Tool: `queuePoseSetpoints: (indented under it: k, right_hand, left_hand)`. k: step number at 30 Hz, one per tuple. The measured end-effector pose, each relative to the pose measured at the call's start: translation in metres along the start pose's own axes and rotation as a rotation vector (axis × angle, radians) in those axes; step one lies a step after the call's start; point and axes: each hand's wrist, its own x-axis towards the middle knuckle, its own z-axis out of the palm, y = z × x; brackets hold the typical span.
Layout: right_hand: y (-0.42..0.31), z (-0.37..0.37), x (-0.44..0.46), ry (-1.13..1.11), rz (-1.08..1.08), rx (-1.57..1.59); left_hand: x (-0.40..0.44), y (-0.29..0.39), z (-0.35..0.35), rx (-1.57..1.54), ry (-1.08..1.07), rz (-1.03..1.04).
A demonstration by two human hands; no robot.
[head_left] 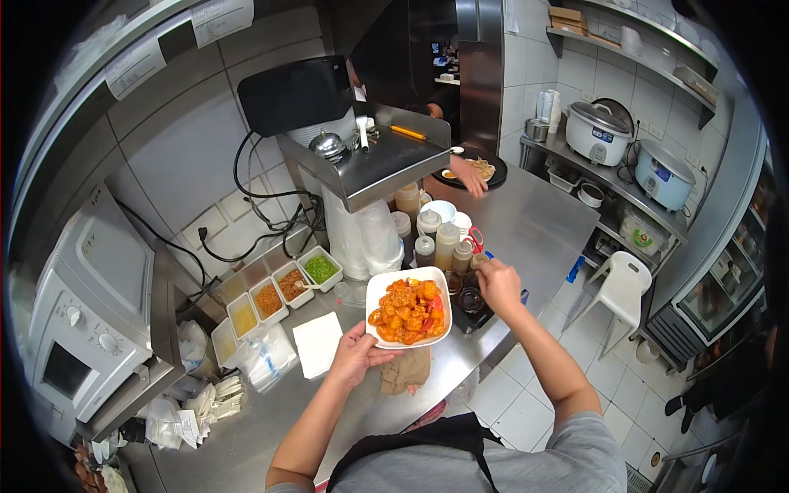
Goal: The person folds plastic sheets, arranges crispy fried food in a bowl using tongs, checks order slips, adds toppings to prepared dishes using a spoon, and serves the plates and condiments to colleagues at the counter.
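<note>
My left hand (pixel 359 355) grips the near left edge of a white square bowl (pixel 446 324), thumb at its rim. Glossy orange-sauced chunks of food (pixel 408 311) with red pieces fill the bowl. To the right, my right hand (pixel 500 287) is closed, its fingertips at a small container with a beige top (pixel 479 260); what exactly the fingers pinch is hidden. Squeeze bottles (pixel 446 244) and red-handled scissors (pixel 475 240) stand just beyond it. Below the hand sits a dark round jar (pixel 471 300). A brown cloth (pixel 406 371) lies under the bowl's near side.
Another person's hand (pixel 469 176) reaches over a round black tray (pixel 498 182) with food. Left are white tubs of chopped green onion (pixel 320 268) and other toppings, white napkins (pixel 319 345) and a microwave (pixel 74 329). A raised steel shelf (pixel 370 177) overhangs the counter (pixel 542 214).
</note>
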Motion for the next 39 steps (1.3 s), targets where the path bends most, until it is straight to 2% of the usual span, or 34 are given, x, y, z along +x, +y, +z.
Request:
queuePoseSetpoints:
  k: [1, 4, 7, 9, 11, 16, 20, 22, 24, 25, 26, 27, 28, 29, 30, 31, 33, 35, 36, 37, 39]
  right_hand:
    - [-0.004, 0.004, 0.003, -0.066, -0.076, -0.084]
    - [-0.015, 0.005, 0.004, 0.014, -0.11, -0.047]
    - [0.001, 0.009, -0.004, -0.196, 0.023, 0.532]
    - [-0.017, -0.044, -0.012, -0.808, 0.428, 1.513]
    - [-0.025, -0.062, -0.031, -1.043, 0.407, 2.003]
    - [-0.022, -0.077, -0.046, -0.786, 0.518, 2.074]
    - [0.003, -0.104, -0.035, -0.658, 0.639, 1.984]
    - [0.026, -0.108, -0.028, -0.655, 0.633, 2.064]
    - [0.057, -0.107, -0.019, -0.634, 0.571, 2.09]
    - [0.069, -0.106, -0.012, -0.549, 0.605, 2.045]
    - [0.079, -0.106, -0.004, -0.462, 0.64, 1.998]
    - [0.093, -0.105, 0.003, -0.374, 0.674, 1.95]
    - [0.116, -0.095, 0.011, -0.384, 0.612, 1.893]
    - [0.134, -0.082, 0.018, -0.304, 0.65, 1.852]
    - [0.151, -0.069, 0.026, -0.224, 0.687, 1.809]
    - [0.169, -0.054, 0.034, -0.147, 0.722, 1.765]
    - [0.204, -0.015, 0.047, -0.053, 0.792, 1.692]
    - [0.233, 0.026, 0.06, 0.009, 0.85, 1.624]
    - [0.245, 0.046, 0.067, 0.029, 0.869, 1.592]
    - [0.258, 0.069, 0.075, 0.044, 0.89, 1.564]
    - [0.288, 0.118, 0.088, 0.025, 1.0, 1.588]
  left_hand:
    - [-0.002, 0.003, 0.0, 0.002, -0.003, 0.009]
    - [-0.01, 0.02, 0.008, 0.016, -0.014, 0.003]
    - [-0.015, 0.035, 0.021, 0.035, -0.032, -0.003]
    - [-0.013, 0.041, 0.029, 0.057, -0.045, -0.011]
    - [-0.008, 0.044, 0.04, 0.06, -0.063, -0.027]
    - [0.02, 0.044, 0.069, 0.16, -0.173, -0.069]
    - [0.048, 0.05, 0.103, 0.182, -0.285, -0.149]
    - [0.052, 0.059, 0.119, 0.214, -0.307, -0.173]
    - [0.047, 0.083, 0.126, 0.468, -0.274, 0.358]
    - [0.043, 0.101, 0.128, 0.587, -0.255, 0.626]
    - [0.037, 0.124, 0.133, 0.491, -0.177, 0.831]
    - [0.035, 0.144, 0.123, 0.569, -0.035, 1.068]
    - [0.033, 0.164, 0.112, 0.65, 0.165, 1.286]
    - [0.036, 0.181, 0.102, 0.586, 0.189, 1.45]
    - [0.047, 0.192, 0.086, 0.656, 0.355, 1.561]
    - [0.054, 0.202, 0.084, 0.785, 0.479, 1.57]
    - [0.074, 0.211, 0.084, 1.0, 0.559, 1.439]
    - [0.098, 0.199, 0.078, 1.027, 0.51, 1.339]
    - [0.105, 0.196, 0.075, 1.259, 0.605, 1.361]
    - [0.121, 0.188, 0.067, 1.128, 0.647, 1.494]
    - [0.126, 0.186, 0.062, 1.049, 0.674, 1.54]
